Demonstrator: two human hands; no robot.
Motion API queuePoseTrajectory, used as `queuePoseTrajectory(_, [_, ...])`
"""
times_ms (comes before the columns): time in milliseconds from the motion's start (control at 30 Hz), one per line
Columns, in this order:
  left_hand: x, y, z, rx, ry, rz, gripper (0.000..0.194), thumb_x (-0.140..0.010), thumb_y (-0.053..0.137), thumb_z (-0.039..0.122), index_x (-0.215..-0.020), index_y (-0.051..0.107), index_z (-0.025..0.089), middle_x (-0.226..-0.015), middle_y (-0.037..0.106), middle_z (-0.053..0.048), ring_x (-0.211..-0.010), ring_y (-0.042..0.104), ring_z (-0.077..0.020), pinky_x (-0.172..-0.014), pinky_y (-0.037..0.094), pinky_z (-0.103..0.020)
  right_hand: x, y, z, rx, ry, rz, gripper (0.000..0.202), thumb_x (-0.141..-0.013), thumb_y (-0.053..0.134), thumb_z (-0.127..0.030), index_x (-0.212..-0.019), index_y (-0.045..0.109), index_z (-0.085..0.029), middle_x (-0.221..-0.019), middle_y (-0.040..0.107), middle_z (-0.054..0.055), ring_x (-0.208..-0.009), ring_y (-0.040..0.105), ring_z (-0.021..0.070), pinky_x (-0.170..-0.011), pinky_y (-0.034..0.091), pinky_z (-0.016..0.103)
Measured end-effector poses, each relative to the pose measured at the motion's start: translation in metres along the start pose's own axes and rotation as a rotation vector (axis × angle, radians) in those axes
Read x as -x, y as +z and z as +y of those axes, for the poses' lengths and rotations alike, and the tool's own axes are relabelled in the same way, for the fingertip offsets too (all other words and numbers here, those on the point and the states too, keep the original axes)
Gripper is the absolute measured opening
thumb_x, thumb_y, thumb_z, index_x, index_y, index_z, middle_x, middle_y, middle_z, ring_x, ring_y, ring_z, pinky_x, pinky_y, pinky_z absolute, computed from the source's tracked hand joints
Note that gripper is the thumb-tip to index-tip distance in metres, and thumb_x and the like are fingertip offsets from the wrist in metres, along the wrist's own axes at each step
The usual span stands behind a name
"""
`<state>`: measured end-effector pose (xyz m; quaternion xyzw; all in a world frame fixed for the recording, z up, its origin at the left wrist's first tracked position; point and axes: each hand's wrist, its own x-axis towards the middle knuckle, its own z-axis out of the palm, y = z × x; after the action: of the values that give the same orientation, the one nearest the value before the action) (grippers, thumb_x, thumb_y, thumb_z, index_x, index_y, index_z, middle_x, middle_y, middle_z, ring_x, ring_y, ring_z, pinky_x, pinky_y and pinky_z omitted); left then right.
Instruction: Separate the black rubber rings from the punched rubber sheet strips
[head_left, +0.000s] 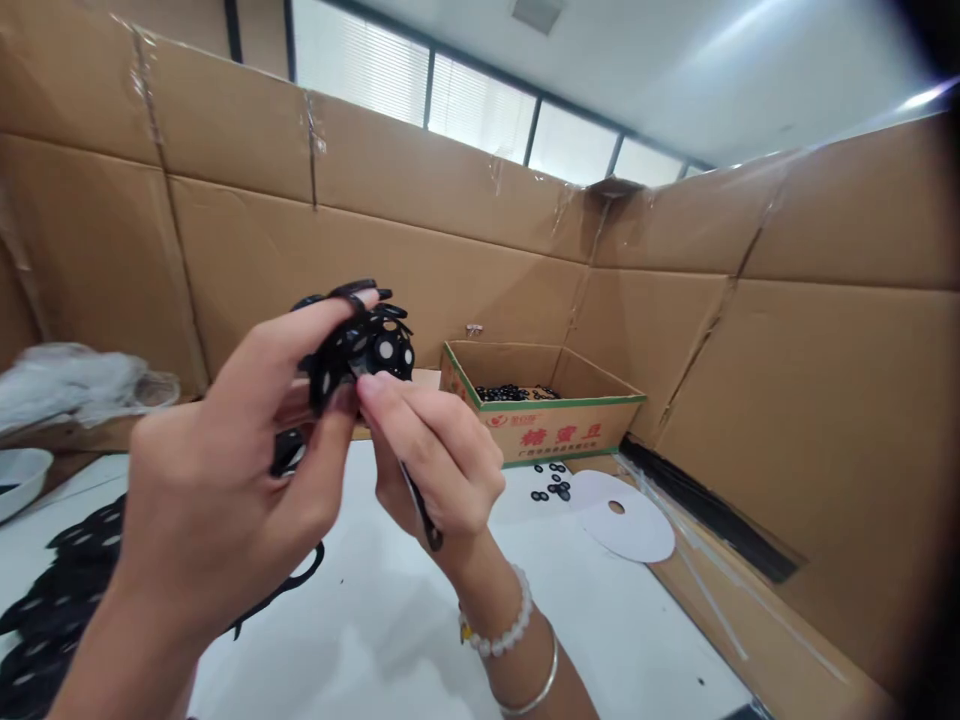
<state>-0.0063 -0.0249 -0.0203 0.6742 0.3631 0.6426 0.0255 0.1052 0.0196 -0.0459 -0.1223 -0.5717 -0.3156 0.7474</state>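
Note:
My left hand (247, 440) is raised left of centre, its fingers wrapped round a bunched black sheet (352, 345) with round pale holes. The thumb presses the sheet from below and the index finger curls over its top. Against the sheet's near side, my right hand (435, 450) pinches a thin dark tool (421, 510), whose lower end sticks out beneath the fingers. The tool's tip is hidden between the fingertips and the sheet. Both hands meet at the sheet, above the white table (360, 620).
An open cardboard box (562, 425) with small black rings stands at the back. Loose black rings (559, 488) lie beside a white disc (626, 515). More black sheets (60, 600), a white bowl (22, 480) and clear plastic (75, 385) are at the left. Cardboard walls (390, 260) surround the table.

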Motion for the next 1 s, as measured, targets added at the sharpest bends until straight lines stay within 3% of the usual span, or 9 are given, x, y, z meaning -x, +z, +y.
queuePoseTrajectory(100, [0.0, 0.002, 0.005, -0.317, 0.248, 0.039, 0.062, -0.088, 0.059, 0.024, -0.142, 0.042, 0.052, -0.129, 0.065, 0.015, -0.078, 0.072, -0.0219, -0.061, 0.055, -0.037, 0.003, 0.003, 0.003, 0.096, -0.006, -0.011, 0.021, -0.095, 0.052, -0.01, -0.1, 0.071, -0.018, -0.091, 0.076, 0.003, -0.093, 0.071, 0.0098, -0.088, 0.059, 0.016])
queuePoseTrajectory(167, [0.0, 0.003, 0.009, -0.324, 0.275, 0.037, 0.063, -0.089, 0.057, 0.022, -0.144, 0.041, 0.049, -0.13, 0.065, 0.013, -0.077, 0.073, -0.021, -0.061, 0.058, -0.036, 0.001, 0.003, 0.005, 0.071, -0.006, -0.016, 0.022, -0.095, 0.052, -0.011, -0.097, 0.072, -0.019, -0.091, 0.075, 0.003, -0.093, 0.071, 0.0112, -0.085, 0.06, 0.018])
queuePoseTrajectory(300, [0.004, 0.002, 0.012, -0.108, 0.137, 0.017, 0.061, -0.087, 0.064, 0.025, -0.142, 0.044, 0.044, -0.143, 0.055, 0.01, -0.115, 0.065, -0.0304, -0.08, 0.062, -0.04, -0.014, -0.006, 0.002, -0.213, 0.103, 0.034, 0.008, -0.09, 0.065, -0.016, -0.094, 0.072, -0.019, -0.084, 0.073, 0.002, -0.076, 0.071, 0.0114, -0.069, 0.062, 0.021])
queuePoseTrajectory(400, [0.007, 0.002, 0.011, 0.138, 0.04, -0.021, 0.056, -0.086, 0.068, 0.028, -0.136, 0.049, 0.044, -0.148, 0.049, 0.008, -0.134, 0.05, -0.0297, -0.087, 0.06, -0.034, -0.023, -0.014, -0.003, -0.226, 0.219, 0.021, 0.001, -0.086, 0.072, -0.022, -0.087, 0.07, -0.022, -0.085, 0.072, 0.001, -0.074, 0.07, 0.0119, -0.064, 0.061, 0.024])
queuePoseTrajectory(533, [0.006, 0.004, 0.012, 0.297, -0.055, -0.04, 0.05, -0.088, 0.069, 0.023, -0.134, 0.053, 0.038, -0.146, 0.052, 0.003, -0.126, 0.058, -0.0223, -0.086, 0.059, -0.021, -0.021, -0.014, -0.005, -0.169, 0.175, -0.006, 0.006, -0.092, 0.063, -0.021, -0.087, 0.066, -0.02, -0.103, 0.073, 0.009, -0.101, 0.072, 0.0208, -0.078, 0.064, 0.033])
queuePoseTrajectory(633, [0.003, 0.005, 0.015, 0.396, -0.136, -0.073, 0.048, -0.088, 0.07, 0.023, -0.132, 0.055, 0.033, -0.142, 0.057, 0.0, -0.12, 0.063, -0.0209, -0.089, 0.058, -0.021, -0.016, -0.01, -0.003, -0.093, 0.066, 0.008, 0.005, -0.093, 0.06, -0.017, -0.092, 0.065, -0.018, -0.105, 0.075, 0.012, -0.11, 0.07, 0.0245, -0.087, 0.064, 0.037])
queuePoseTrajectory(800, [0.005, 0.007, 0.017, 0.413, -0.158, -0.092, 0.042, -0.09, 0.067, 0.023, -0.128, 0.056, 0.037, -0.134, 0.06, 0.003, -0.111, 0.065, -0.0156, -0.081, 0.058, -0.016, -0.016, -0.011, 0.004, -0.046, -0.057, 0.01, 0.005, -0.09, 0.064, -0.013, -0.095, 0.065, -0.013, -0.1, 0.078, 0.016, -0.106, 0.072, 0.0259, -0.083, 0.064, 0.033])
queuePoseTrajectory(933, [0.008, 0.006, 0.017, 0.31, -0.137, -0.138, 0.051, -0.09, 0.067, 0.024, -0.135, 0.049, 0.041, -0.138, 0.055, 0.0, -0.121, 0.06, -0.0227, -0.086, 0.06, -0.025, -0.02, -0.017, 0.01, -0.071, -0.089, 0.01, 0.005, -0.092, 0.061, -0.011, -0.093, 0.065, -0.014, -0.096, 0.078, 0.014, -0.096, 0.075, 0.0225, -0.077, 0.065, 0.03])
queuePoseTrajectory(1000, [0.007, 0.005, 0.017, 0.322, -0.181, -0.217, 0.051, -0.09, 0.065, 0.026, -0.135, 0.046, 0.041, -0.136, 0.057, -0.002, -0.112, 0.066, -0.0233, -0.077, 0.062, -0.025, -0.022, -0.02, 0.012, -0.109, -0.075, -0.005, 0.006, -0.093, 0.059, -0.012, -0.094, 0.065, -0.015, -0.092, 0.079, 0.013, -0.091, 0.076, 0.0217, -0.073, 0.065, 0.028])
